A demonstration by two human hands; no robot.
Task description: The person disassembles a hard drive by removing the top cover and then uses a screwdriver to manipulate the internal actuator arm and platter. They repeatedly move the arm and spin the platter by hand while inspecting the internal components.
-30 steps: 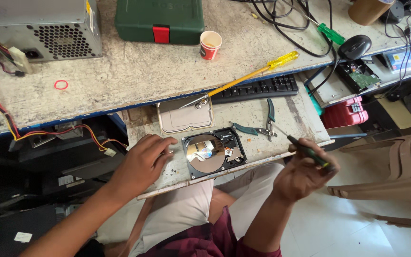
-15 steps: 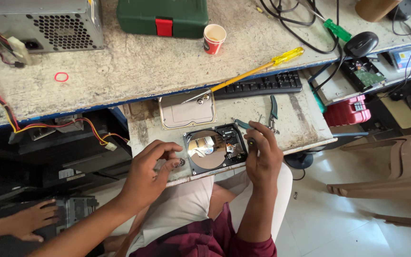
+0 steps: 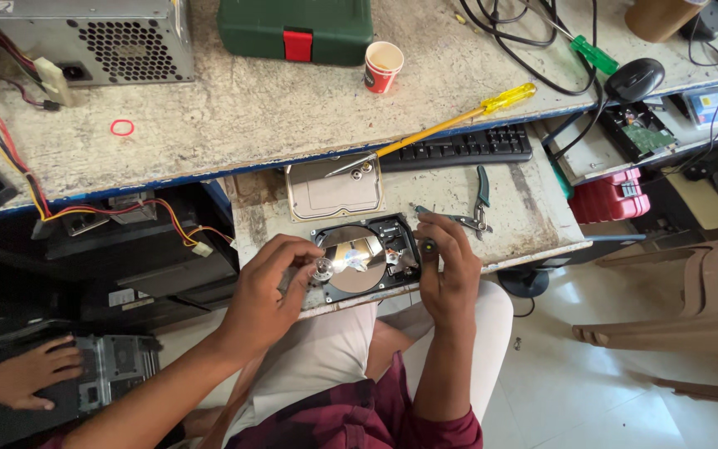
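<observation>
An open hard disk drive (image 3: 373,278) with a shiny platter lies on the pull-out shelf (image 3: 517,220) in front of me. My left hand (image 3: 269,283) is at its left edge, fingertips pinching a small shiny round part (image 3: 323,267) over the platter. At the drive's right edge, my right hand (image 3: 449,270) grips a small screwdriver (image 3: 428,246), held upright with its dark end showing above my fingers. The drive's metal cover (image 3: 334,191) lies just behind it.
Pliers (image 3: 477,204) lie right of the drive, with a keyboard (image 3: 467,145) and a yellow-handled screwdriver (image 3: 459,116) behind. The bench holds a paper cup (image 3: 383,65), a green case (image 3: 297,29), a power supply (image 3: 93,37) and a mouse (image 3: 633,79). Another person's hand (image 3: 31,374) rests lower left.
My right hand has come in from the right with the screwdriver and now sits at the drive's edge. My left hand has closed on the round part. Another person's hand has appeared lower left.
</observation>
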